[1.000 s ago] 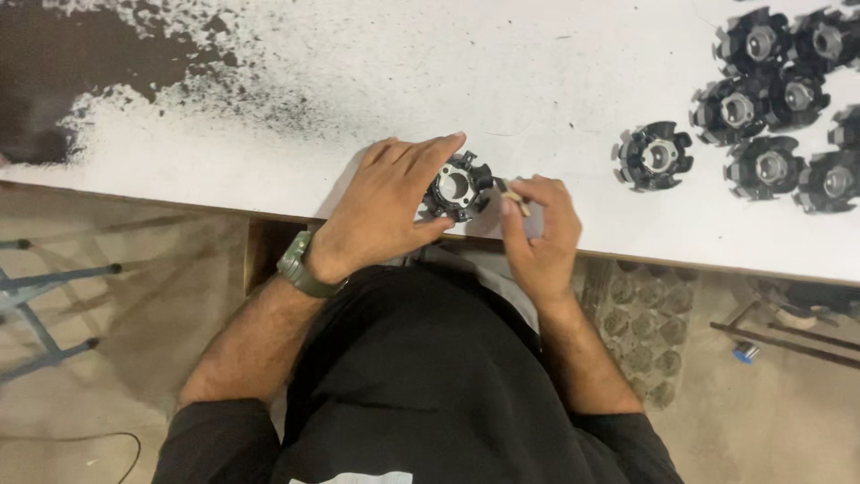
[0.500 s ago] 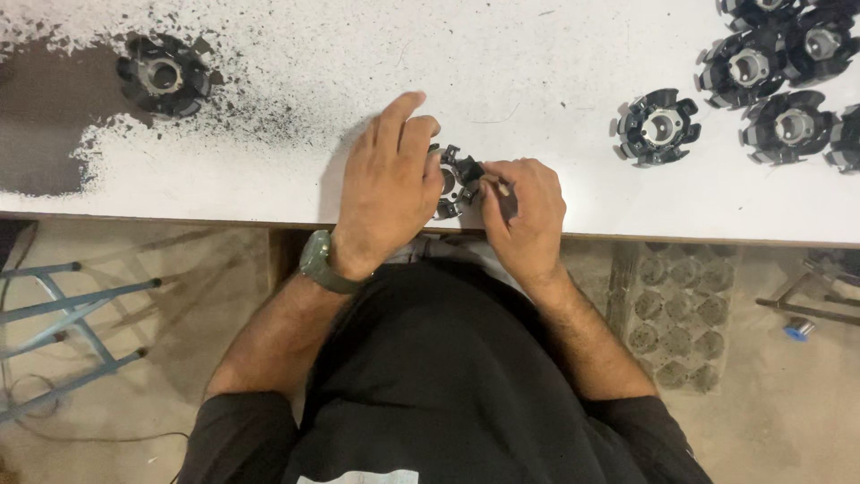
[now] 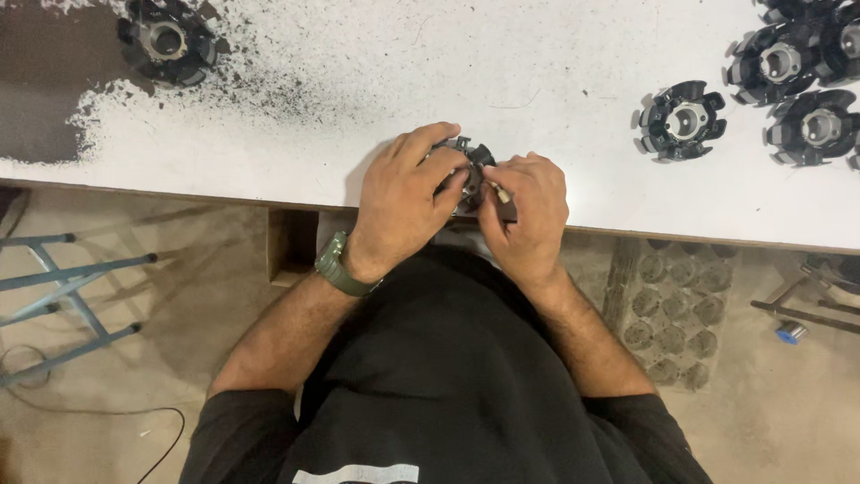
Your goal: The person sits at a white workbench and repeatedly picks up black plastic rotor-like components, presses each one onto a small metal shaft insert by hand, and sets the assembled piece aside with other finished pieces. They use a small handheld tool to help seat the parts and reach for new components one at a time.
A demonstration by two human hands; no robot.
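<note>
Shifted since half a second ago: view slid right and down a little, so the lone black part [image 3: 167, 39] at the far left corner now sits nearer the top edge; hands barely moved.

Left hand [image 3: 405, 199] cupped over the black toothed ring part [image 3: 468, 170], fingers wrapped on its rim, grip closed on it. Right hand [image 3: 527, 213] pinching a small pale-tipped tool [image 3: 498, 190] against the part's centre, grip narrow and shut on it. Part resting at the near edge of the counter [image 3: 502, 81], right in front of the body.

Likely stiff, metal-cored, fairly heavy for its bulk; teeth round the rim give sure purchase, not slippery. Best taken by the outer rim, as now.

White counter, worn bare and speckled dark at the left. More matching parts [image 3: 685, 119] grouped to the right. Dusty floor below, blue metal frame [image 3: 63, 278] at left.
</note>
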